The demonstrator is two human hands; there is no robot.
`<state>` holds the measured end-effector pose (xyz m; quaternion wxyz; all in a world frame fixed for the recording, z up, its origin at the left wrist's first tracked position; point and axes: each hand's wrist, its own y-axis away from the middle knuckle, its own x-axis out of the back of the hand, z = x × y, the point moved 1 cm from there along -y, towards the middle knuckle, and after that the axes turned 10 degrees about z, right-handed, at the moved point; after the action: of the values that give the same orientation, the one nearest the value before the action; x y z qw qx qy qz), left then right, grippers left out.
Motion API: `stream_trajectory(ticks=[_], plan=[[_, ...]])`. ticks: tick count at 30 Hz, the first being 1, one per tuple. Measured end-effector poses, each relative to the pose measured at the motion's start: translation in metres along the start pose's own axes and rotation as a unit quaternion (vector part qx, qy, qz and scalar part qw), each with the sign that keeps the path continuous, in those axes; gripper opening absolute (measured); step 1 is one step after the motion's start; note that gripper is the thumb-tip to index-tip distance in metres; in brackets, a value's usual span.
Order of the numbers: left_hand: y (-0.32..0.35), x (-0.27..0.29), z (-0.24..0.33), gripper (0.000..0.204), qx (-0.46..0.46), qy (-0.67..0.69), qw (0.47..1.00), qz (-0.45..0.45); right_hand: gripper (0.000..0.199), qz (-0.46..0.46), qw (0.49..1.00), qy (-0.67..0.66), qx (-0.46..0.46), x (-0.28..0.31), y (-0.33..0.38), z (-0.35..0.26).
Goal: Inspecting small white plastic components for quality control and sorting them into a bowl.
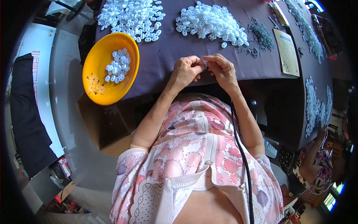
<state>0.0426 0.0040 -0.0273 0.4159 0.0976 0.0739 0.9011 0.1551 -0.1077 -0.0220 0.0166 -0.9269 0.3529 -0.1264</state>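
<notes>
My left hand (pixel 187 70) and my right hand (pixel 223 68) meet at the near edge of a dark purple table (pixel 164 63). Their fingertips pinch a small white plastic piece (pixel 204 62) between them; most of it is hidden by my fingers. Just beyond my hands lies a heap of small white plastic rings (pixel 210 22). A second heap of white rings (pixel 130 16) lies further left. To my left an orange bowl (pixel 97 76) holds a few white pieces (pixel 118 66). A small pile of thin grey metal parts (pixel 261 34) lies right of the middle heap.
A yellowish card (pixel 287 53) lies on the table to the right. More white pieces (pixel 313 106) line the table's right side. Another person in a flowered top (pixel 317 168) sits at the lower right. A cardboard box (pixel 102 127) stands under the bowl.
</notes>
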Motion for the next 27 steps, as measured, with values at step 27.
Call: stream_trajectory(ticks=[27], plan=[[0.006,-0.005,-0.001,0.012,-0.03,0.045,0.996,0.068,0.015,0.036,0.998,0.033,0.028,-0.005,0.006,0.013]])
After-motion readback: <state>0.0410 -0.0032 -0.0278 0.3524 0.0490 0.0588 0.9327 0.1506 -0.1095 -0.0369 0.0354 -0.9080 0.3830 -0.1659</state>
